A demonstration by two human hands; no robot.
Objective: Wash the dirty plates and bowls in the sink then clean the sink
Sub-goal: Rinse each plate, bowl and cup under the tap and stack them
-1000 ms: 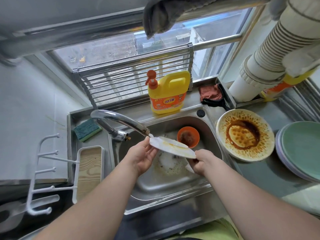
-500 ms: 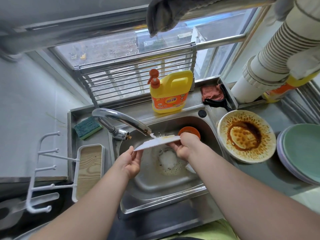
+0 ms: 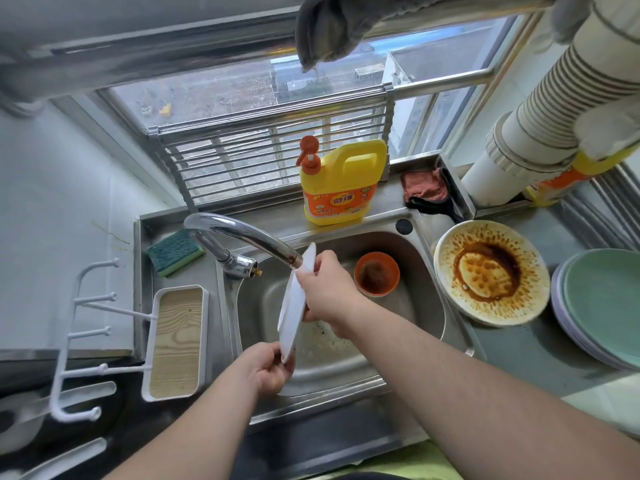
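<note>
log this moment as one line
step: rinsing | white plate on edge under faucet | left hand low rim | right hand upper

White plate (image 3: 294, 306) on edge over sink (image 3: 408, 327), under tap.

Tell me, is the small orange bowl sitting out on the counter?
No, the orange bowl sits inside the steel sink, while the sauce-stained plate lies on the counter beside it.

Both my forearms reach forward, bare. My left hand (image 3: 268, 370) sits low and near, fingers curled in a pinch; my right hand (image 3: 323, 289) is higher and farther out, fingers wrapped, thumb up.
</note>
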